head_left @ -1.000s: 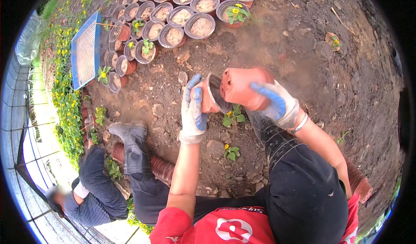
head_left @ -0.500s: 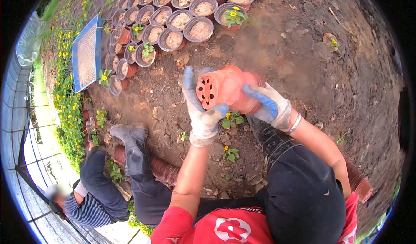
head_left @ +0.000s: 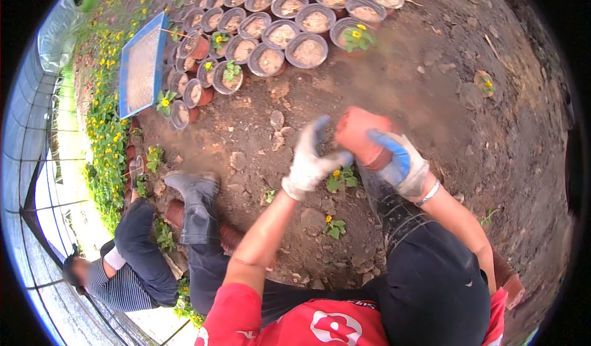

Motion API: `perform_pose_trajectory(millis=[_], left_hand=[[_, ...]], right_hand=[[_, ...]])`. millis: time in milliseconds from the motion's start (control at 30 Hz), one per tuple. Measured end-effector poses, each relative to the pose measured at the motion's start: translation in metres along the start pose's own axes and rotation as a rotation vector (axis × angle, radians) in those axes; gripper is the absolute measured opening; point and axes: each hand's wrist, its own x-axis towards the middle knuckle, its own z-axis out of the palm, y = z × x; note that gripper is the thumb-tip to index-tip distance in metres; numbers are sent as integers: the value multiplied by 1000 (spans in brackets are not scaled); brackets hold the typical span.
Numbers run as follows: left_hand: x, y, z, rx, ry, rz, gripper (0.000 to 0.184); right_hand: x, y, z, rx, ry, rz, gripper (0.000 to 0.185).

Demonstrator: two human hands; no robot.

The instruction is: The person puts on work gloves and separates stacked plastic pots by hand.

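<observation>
My right hand, in a white glove with blue fingers, grips reddish plastic plant pots nested in a short stack. The stack lies tilted and is smeared by motion. Just left of it, my left hand, in a similar glove, has its thumb and fingers apart and nothing in them. A narrow gap separates it from the pots. Below the hands, small yellow-flowered plants grow out of the bare soil. Long rows of nested pots lie near my legs, one stack at the right.
Many soil-filled pots stand in rows at the top, a few holding flowering plants. A blue-framed sieve leans beside them. A co-worker sits at the lower left. My boot rests on the soil. Yellow flowers line the left edge.
My left hand has come off the pots and now sits apart on their left. My right hand still holds the stack, whose holed base has turned out of view.
</observation>
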Motion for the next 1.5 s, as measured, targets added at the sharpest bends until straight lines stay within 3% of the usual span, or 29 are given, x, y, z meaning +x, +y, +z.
perform_pose_trajectory(millis=[67,133,200,300,367,467,533,600,667,733,800,933,1033,1067,1167,1233,1333,1400,1467,1500], left_hand=[[24,10,-46,376,177,80,80],[56,9,-93,775,357,339,77],[88,-6,-133,1151,461,394,73],[116,-31,-177,1397,424,308,66],[124,-43,-199,1606,167,177,59],[133,-50,-222,1675,8,142,58],[121,-52,-221,1678,41,125,56],[102,-48,-219,1605,183,311,57],[91,-42,-212,1582,187,202,60],[88,-40,-208,1663,208,389,63],[95,-42,-206,1631,154,293,60],[126,-50,-207,1892,73,159,58],[139,-35,-199,1821,6,-36,39],[143,-45,-213,1848,44,170,37],[137,-27,-215,1699,27,168,33],[111,-18,-212,1233,207,327,36],[47,-13,-204,686,137,44,46],[3,6,-188,721,84,-241,46],[-23,-5,-194,1321,-35,-325,54],[-34,-4,-191,1512,-25,-217,58]], right_hand=[[10,-6,-7,1255,320,788,31],[6,-6,-16,1252,334,776,30],[3,-8,-19,1212,392,854,30],[4,-9,-15,1216,424,874,30],[6,-11,-13,1206,438,881,29],[7,-8,-13,1183,435,881,29],[7,-7,-10,1170,410,876,29],[7,-8,-7,1186,395,890,30],[8,-10,-3,1191,363,892,30],[8,-15,-2,1186,333,892,30],[8,-20,-4,1169,318,929,30],[4,-16,-6,1149,360,866,31],[3,-18,-12,1048,364,883,26],[2,-15,-14,1052,384,892,26],[5,-14,-17,1093,405,906,27],[9,-16,-16,1140,401,905,28],[10,-18,-12,1213,369,903,28],[9,-19,-8,1161,311,894,29],[7,-20,-5,1192,295,899,29],[7,-20,-3,1212,290,901,29]])
